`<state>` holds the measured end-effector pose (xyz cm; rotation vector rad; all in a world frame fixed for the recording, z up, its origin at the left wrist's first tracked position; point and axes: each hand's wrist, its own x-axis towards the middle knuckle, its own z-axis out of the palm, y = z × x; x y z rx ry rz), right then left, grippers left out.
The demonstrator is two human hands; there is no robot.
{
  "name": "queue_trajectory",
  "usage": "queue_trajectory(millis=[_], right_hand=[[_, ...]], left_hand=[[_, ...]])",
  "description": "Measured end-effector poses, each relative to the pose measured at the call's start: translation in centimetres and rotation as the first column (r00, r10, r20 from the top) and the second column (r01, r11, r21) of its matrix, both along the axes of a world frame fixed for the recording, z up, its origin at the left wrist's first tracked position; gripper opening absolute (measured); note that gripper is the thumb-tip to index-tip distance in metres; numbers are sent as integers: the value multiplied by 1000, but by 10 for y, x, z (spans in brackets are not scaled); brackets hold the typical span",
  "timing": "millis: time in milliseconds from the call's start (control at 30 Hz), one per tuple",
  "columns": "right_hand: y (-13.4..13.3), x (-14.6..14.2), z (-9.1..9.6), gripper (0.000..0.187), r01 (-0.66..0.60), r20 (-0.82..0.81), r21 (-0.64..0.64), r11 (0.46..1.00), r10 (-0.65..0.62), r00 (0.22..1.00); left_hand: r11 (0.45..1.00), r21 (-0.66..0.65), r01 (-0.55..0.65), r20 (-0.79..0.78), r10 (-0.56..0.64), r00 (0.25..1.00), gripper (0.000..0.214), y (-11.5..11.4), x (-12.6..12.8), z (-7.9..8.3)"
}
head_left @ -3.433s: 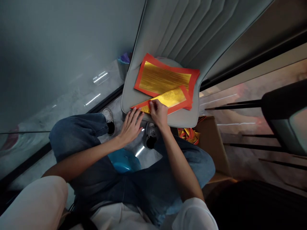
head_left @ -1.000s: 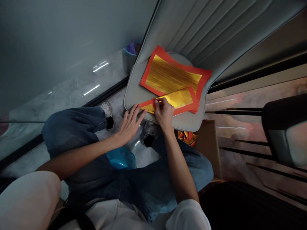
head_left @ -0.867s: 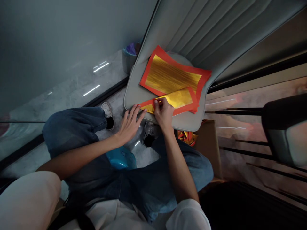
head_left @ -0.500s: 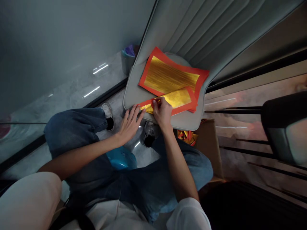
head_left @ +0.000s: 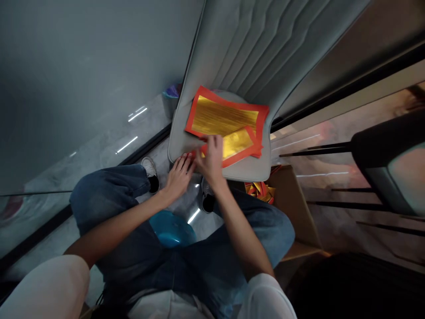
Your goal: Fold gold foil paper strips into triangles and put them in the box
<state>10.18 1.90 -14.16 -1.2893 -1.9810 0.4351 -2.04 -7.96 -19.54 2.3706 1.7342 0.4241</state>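
Note:
A folded sheet of red-and-gold joss paper [head_left: 237, 144] lies along the near side of the chair seat, partly over a flat stack of the same paper [head_left: 222, 115]. My right hand [head_left: 211, 161] is curled over its left part, thumb and fingers closed on the paper and somewhat blurred. My left hand [head_left: 179, 177] rests at the sheet's left end by the seat edge, fingers stretched out and their tips touching the paper. The hands cover much of that end, so the fold there is hidden.
The grey padded chair [head_left: 179, 137] stands before my knees. A cardboard box [head_left: 294, 204] at right holds folded red-and-gold paper pieces [head_left: 259, 191]. A blue plastic object [head_left: 172, 230] lies between my legs. A bin [head_left: 170, 104] stands behind the chair; a dark chair [head_left: 381, 164] is at right.
My right hand has slid left along the folded sheet, closer to my left hand. The view has shifted a little. My left hand stays at the sheet's left end.

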Motion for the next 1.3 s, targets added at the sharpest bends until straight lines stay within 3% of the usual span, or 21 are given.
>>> queue_trajectory(millis=[67,167,267,400,533,633,733,867,1033,1133,1300], right_hand=[[-10,-34,0,29,-179,-167,-70,981,166,972],[-2,-61,-16,37,-437,-422,-197,878,326,846],[18,-51,-40,41,-373,-605,-254,892,154,781],[31,-23,-60,48,-241,-667,-223,945,32,744],[37,11,-64,50,-112,-699,-150,982,-26,715],[45,39,-59,52,-31,-738,-180,983,-114,665],[48,52,-50,55,20,-734,-218,976,-177,656],[37,62,-37,48,137,-696,-225,965,-258,670],[21,120,-31,37,70,-482,-290,954,-209,851],[25,169,-28,32,150,-331,-376,914,-284,900],[48,216,-23,25,244,-216,-328,912,-324,921]], left_hand=[[1000,-25,-18,9,18,1000,61,3,-2,-5],[999,-39,0,-8,0,1000,61,4,-6,-4],[1000,-1,24,-21,-24,1000,69,1,-10,6],[999,-32,36,-58,-38,998,80,0,-13,18],[996,-78,44,-91,-51,995,84,2,-15,19],[997,-66,36,-109,-43,993,87,2,-13,19],[999,-30,31,-137,-35,990,84,4,-11,23],[999,23,30,-112,-27,993,53,18,-17,36],[997,-16,-71,-35,70,997,31,55,-17,51],[980,-67,-186,-44,183,982,35,77,-7,55],[920,-269,-286,-119,263,957,50,109,0,60]])
